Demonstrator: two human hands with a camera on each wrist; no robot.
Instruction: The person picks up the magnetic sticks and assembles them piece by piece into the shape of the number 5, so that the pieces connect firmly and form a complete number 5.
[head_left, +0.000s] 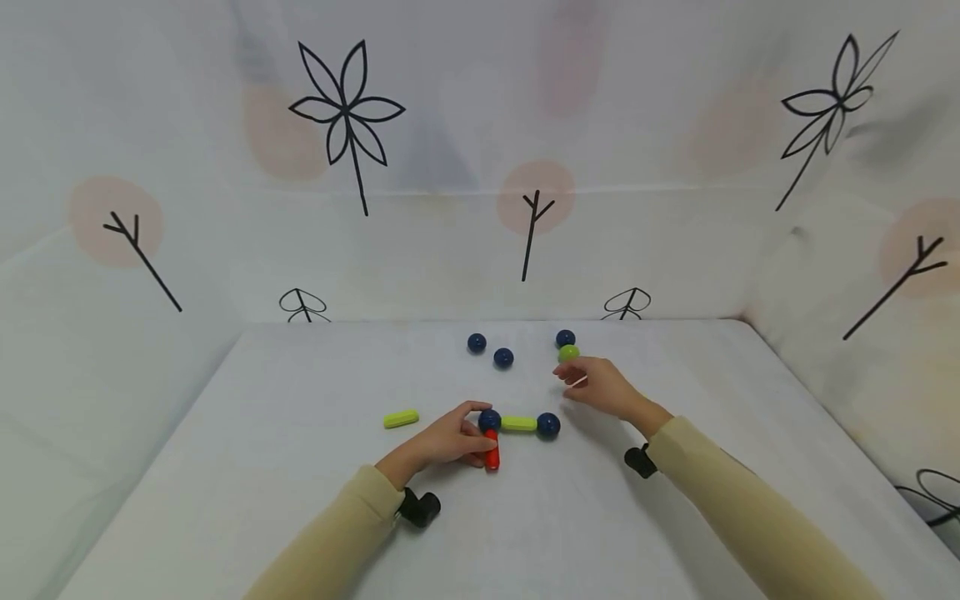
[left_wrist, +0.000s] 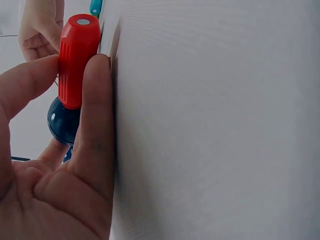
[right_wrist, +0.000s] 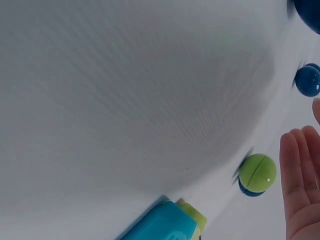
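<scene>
My left hand (head_left: 448, 435) pinches a red rod (head_left: 492, 454) between thumb and fingers. One end of the rod meets a dark blue ball (head_left: 489, 419); a pale metal disc shows on its other end in the left wrist view. From that ball a yellow-green rod (head_left: 519, 423) runs right to a second dark blue ball (head_left: 548, 426). My right hand (head_left: 606, 388) hovers over the table, holding nothing, its fingers extended in the right wrist view. Just beyond its fingertips sits a green ball (head_left: 568, 353), with another dark blue ball (head_left: 566, 337) behind it.
A loose yellow-green rod (head_left: 401, 418) lies left of my left hand. Two dark blue balls, one farther left (head_left: 477, 342) and one nearer (head_left: 503, 358), sit toward the back. The right wrist view also shows a teal piece (right_wrist: 162, 225). Patterned cloth (head_left: 450, 250) walls the white table.
</scene>
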